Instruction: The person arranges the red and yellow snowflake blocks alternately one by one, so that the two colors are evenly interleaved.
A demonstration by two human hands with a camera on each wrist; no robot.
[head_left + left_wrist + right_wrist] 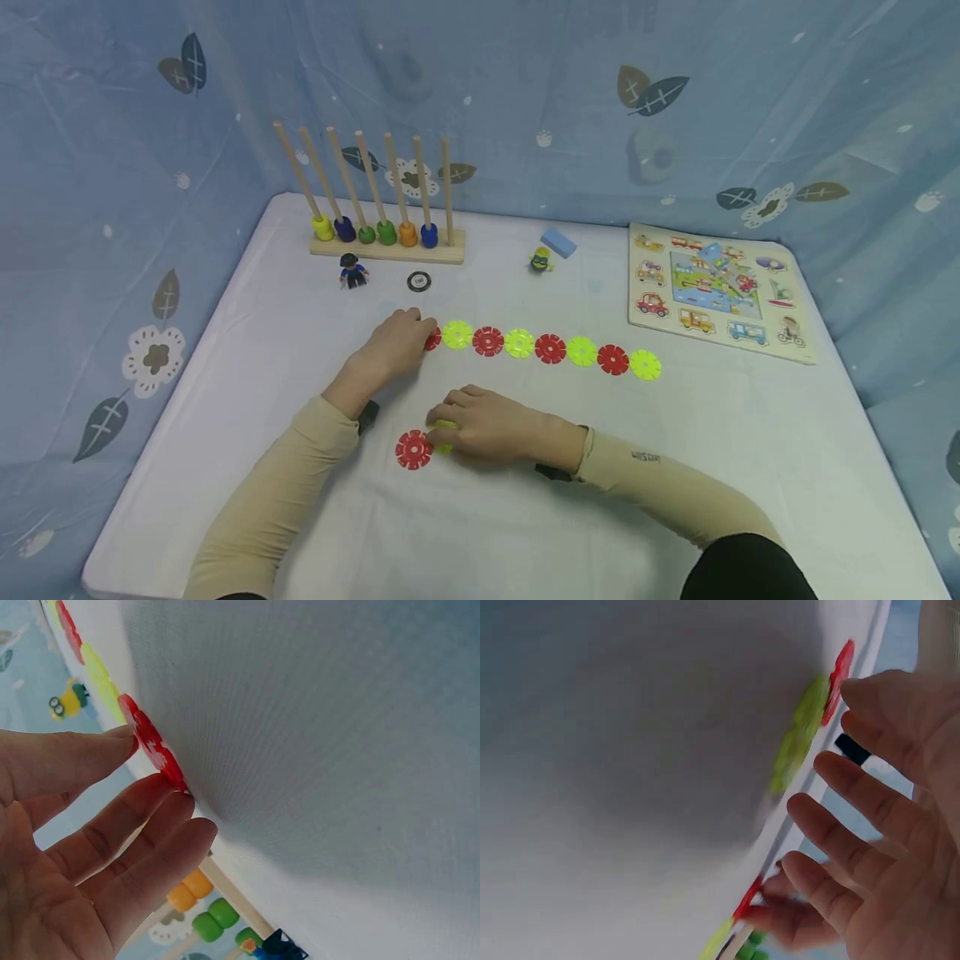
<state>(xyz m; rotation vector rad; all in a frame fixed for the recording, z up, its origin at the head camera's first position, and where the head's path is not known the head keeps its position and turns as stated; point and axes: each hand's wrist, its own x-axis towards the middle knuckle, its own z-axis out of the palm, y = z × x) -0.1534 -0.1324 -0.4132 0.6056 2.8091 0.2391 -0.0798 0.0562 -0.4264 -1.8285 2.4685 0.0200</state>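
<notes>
At the left end of a row of notched plastic discs, my left hand (395, 342) pinches a red disc (154, 742) by its edges, thumb on one side and fingertips on the other. That disc lies at the table surface, beside a yellow-green disc (457, 335). Nearer the front edge, my right hand (487, 423) hovers over another yellow-green disc (801, 739), its fingers spread and loosely bent. The hand partly hides this disc in the head view. A second red disc (414, 450) lies just left of it, the two side by side.
Behind the row stand a wooden peg rack (390, 246) with coloured beads, a small figure (352, 272) and a black round chip (419, 282). A yellow figure (540, 259) and blue block (558, 242) lie mid-back. A picture puzzle board (720, 292) lies back right.
</notes>
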